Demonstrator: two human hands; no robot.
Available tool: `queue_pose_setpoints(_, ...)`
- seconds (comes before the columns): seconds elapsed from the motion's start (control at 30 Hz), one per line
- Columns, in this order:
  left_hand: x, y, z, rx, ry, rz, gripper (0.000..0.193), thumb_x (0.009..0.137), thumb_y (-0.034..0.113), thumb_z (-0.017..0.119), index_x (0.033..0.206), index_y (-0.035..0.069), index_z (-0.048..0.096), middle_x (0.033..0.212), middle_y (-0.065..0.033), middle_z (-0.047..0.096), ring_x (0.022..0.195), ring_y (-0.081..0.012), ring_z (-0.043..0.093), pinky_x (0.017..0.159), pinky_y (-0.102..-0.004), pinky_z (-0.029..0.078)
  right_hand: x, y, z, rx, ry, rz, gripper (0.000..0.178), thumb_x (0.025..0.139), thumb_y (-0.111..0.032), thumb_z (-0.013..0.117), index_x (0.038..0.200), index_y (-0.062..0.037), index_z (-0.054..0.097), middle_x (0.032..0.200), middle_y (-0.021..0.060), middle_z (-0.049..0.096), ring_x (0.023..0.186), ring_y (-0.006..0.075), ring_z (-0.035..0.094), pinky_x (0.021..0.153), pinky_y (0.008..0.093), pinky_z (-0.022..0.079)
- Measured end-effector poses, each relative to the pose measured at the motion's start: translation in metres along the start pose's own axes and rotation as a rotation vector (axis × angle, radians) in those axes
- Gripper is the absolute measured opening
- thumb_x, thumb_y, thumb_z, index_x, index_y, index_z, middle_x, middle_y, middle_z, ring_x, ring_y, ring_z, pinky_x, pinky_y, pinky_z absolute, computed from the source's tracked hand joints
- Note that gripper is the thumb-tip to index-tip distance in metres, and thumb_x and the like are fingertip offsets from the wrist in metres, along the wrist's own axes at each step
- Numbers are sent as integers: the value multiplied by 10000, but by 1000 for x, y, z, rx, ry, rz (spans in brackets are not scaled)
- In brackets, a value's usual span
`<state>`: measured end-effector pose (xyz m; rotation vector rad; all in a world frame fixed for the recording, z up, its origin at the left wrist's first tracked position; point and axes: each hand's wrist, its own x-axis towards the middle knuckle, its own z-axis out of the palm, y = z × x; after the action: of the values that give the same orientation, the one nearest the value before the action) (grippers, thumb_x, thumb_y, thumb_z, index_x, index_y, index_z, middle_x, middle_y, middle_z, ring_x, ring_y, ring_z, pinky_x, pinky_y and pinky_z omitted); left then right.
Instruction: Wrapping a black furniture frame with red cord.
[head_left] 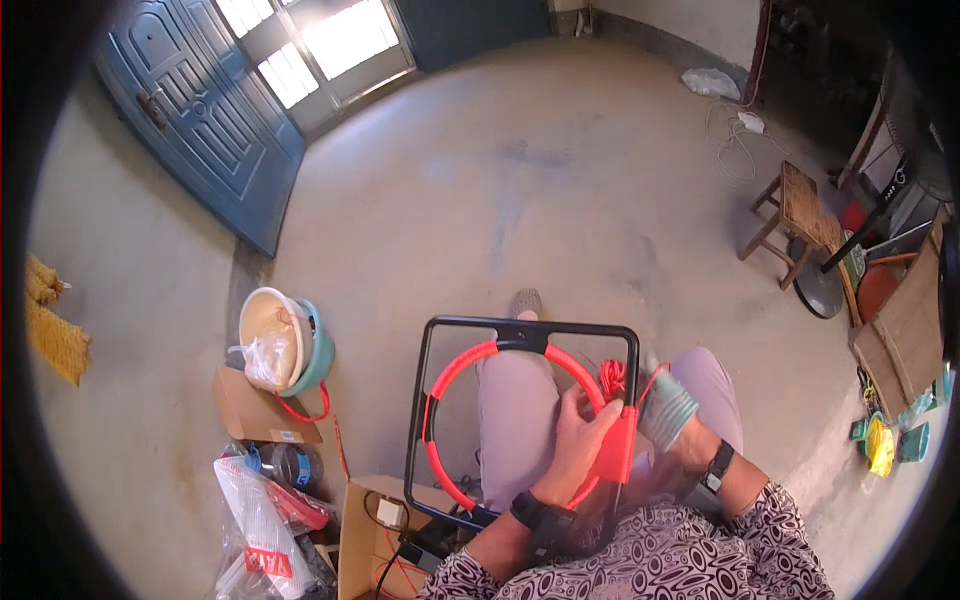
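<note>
A black, square-cornered frame [423,372] with a round ring [458,362] inside it rests over my lap. Red cord wraps much of the ring, and a wide red wrapped section [616,450] covers part of the frame's right side. My left hand [572,445] is bare and grips the frame there, thumb and fingers around the red wrapping. Just right of the frame, my right hand [670,410] wears a pale green striped glove. Its fingers are closed on a thin red cord that runs to the frame. A loose red cord bundle [612,376] hangs by the ring.
An open cardboard box [362,535] with wires stands at my left, beside plastic-wrapped items [262,515]. Beyond are stacked basins [318,345]. At right are a wooden stool [797,205], a black round base [820,292] and cardboard [905,320]. A blue door [200,110] stands far left.
</note>
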<state>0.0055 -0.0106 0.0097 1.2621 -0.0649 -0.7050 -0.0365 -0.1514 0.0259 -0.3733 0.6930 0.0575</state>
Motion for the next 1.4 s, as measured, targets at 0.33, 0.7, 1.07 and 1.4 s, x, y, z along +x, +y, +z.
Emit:
queue_pose_setpoints(0.33,3,27,0,-354,-123,-120,179,867,68,656,1037,29,614,919,-29,647,777,-105,626,686,-254,522,-6,-5,21,-1590,207,-893,676,668,-156,802,1259,12,523,1297,139,485,1179,239,504,945,329,452)
queue_pose_setpoints(0.7,5,20,-7,-251,-70,-149,313,830,115,711,1088,8,569,956,-54,637,832,-113,616,756,-249,505,-96,-75,-50,-1456,43,-433,252,852,-94,679,1091,-33,629,941,39,643,870,131,606,813,288,495)
queue_pose_setpoints(1.07,1,34,-1,-253,-126,-230,176,858,122,678,978,22,598,830,-33,636,693,-89,605,622,-234,501,-123,-158,-189,-322,106,-729,211,900,-252,639,930,-69,539,655,-10,535,604,136,542,665,289,501)
queue_pose_setpoints(1.4,1,33,-2,-240,-159,-189,260,867,98,645,1106,36,564,948,-56,649,793,-107,628,699,-239,514,-50,-27,-19,-1027,-12,-57,304,881,-312,652,970,-22,628,786,50,609,638,123,596,610,289,510)
